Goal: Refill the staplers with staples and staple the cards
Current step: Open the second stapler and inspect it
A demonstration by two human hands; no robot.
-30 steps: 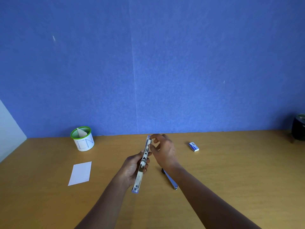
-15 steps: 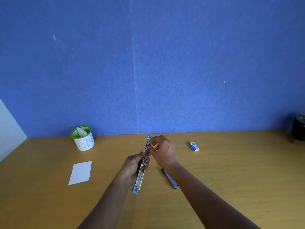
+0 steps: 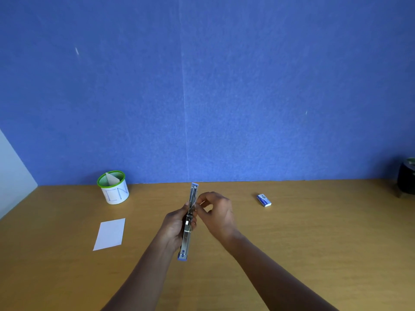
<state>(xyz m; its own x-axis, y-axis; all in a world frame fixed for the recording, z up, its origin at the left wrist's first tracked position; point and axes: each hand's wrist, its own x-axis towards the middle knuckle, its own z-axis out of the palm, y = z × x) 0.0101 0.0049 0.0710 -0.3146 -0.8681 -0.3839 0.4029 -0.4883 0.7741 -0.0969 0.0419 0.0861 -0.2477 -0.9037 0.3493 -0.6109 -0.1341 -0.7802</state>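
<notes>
The stapler point(image 3: 187, 234) is finished in silver metal and capped in blue at its near and far ends. The card point(image 3: 110, 234), at the left, is plain white. The cup point(image 3: 114, 193), far left, is white, rimmed in green and lettered in pale blue. The staple box point(image 3: 263, 200), at the right, is printed in blue and white. The desk point(image 3: 314, 243) is grained in honey brown, and the wall point(image 3: 247, 86) is flecked in blue. The pot point(image 3: 406, 184), far right, is black.

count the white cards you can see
2. A flat card lies on the desk at left; an upright card stands in the green-rimmed cup behind it. The cup may hide more.
</notes>
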